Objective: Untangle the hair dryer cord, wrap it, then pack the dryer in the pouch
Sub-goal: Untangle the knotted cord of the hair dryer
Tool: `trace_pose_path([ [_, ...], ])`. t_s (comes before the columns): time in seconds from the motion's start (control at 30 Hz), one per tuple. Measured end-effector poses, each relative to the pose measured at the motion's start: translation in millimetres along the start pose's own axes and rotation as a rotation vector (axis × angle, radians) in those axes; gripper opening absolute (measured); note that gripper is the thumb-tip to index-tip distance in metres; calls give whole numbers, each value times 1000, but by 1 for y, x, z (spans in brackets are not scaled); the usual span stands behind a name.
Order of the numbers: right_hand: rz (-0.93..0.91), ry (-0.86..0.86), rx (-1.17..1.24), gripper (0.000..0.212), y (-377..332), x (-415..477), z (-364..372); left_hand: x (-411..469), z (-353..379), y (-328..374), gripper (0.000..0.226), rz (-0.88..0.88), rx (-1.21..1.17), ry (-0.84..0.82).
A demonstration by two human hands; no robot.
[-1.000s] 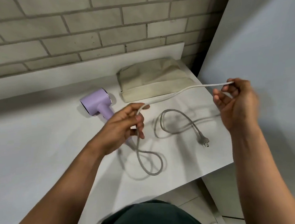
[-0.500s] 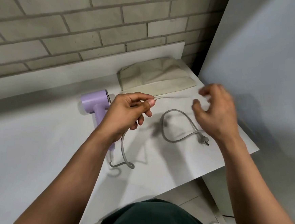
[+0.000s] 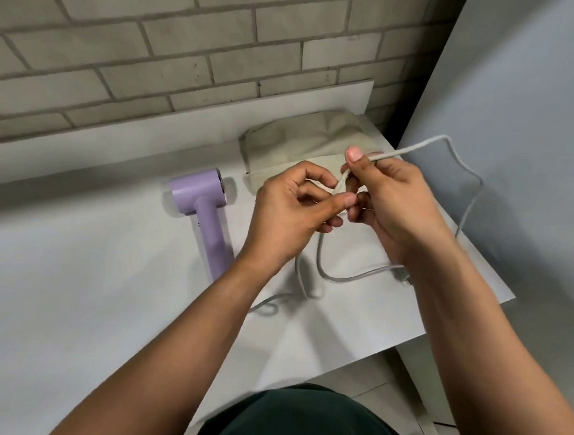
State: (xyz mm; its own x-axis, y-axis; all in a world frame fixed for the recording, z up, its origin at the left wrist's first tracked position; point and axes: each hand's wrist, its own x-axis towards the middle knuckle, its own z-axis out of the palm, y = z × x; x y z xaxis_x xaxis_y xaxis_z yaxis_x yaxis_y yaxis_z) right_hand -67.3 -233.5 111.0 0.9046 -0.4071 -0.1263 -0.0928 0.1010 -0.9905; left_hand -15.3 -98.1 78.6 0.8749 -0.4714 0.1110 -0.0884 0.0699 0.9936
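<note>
A lilac hair dryer (image 3: pixel 205 206) lies on the white table (image 3: pixel 79 302), head toward the wall. Its grey cord (image 3: pixel 460 166) runs from the handle's end up into my hands, then loops out to the right in the air and back down to the table. My left hand (image 3: pixel 292 213) pinches the cord between thumb and fingers. My right hand (image 3: pixel 387 195) pinches the same cord just beside it, thumb up. The two hands nearly touch. The plug (image 3: pixel 405 278) peeks out by my right wrist. A beige pouch (image 3: pixel 293 141) lies flat behind my hands.
A brick wall (image 3: pixel 197 52) stands behind the table. A grey panel (image 3: pixel 529 129) rises close on the right, just past the table's right edge (image 3: pixel 489 270). The table's front edge runs diagonally near my body.
My right hand has come in from the right and taken hold of the cord next to my left hand. A loop of cord now hangs out to the right in the air.
</note>
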Motion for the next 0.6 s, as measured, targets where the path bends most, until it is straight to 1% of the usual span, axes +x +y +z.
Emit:
trace_pose_path([
  [0.07,18,-22,-21,26,-7,4,-7,4,-2,-9,21,-36,44,-29],
  [0.1,24,-38,-27,25,-11,5,-11,7,-7,-17,27,-76,78,-95],
  [0.13,20,-51,-17,25,-13,7,-16,9,-14,-25,36,-123,121,-211],
  [0.17,13,-65,24,25,-16,9,-23,9,-23,-38,45,-161,210,-362],
  [0.2,3,-83,93,25,-18,11,-31,7,-33,-50,52,-191,356,-525],
  [0.23,0,-106,176,25,-21,13,-40,2,-40,-61,54,-220,524,-666],
  [0.27,7,-133,257,24,-22,15,-49,-3,-46,-71,52,-247,634,-770],
  [0.3,28,-156,326,23,-23,18,-58,-9,-52,-79,47,-277,660,-824],
  [0.33,64,-170,381,22,-22,21,-67,-14,-56,-84,39,-316,625,-816],
  [0.37,103,-173,427,22,-19,26,-75,-17,-59,-87,32,-352,570,-771],
  [0.43,180,-111,478,23,-6,39,-90,-19,-63,-89,26,-386,468,-629],
  [0.5,249,20,383,21,16,56,-106,-20,-64,-87,22,-379,412,-497],
  [0.6,363,205,126,9,52,77,-123,-22,-63,-84,17,-383,349,-442],
])
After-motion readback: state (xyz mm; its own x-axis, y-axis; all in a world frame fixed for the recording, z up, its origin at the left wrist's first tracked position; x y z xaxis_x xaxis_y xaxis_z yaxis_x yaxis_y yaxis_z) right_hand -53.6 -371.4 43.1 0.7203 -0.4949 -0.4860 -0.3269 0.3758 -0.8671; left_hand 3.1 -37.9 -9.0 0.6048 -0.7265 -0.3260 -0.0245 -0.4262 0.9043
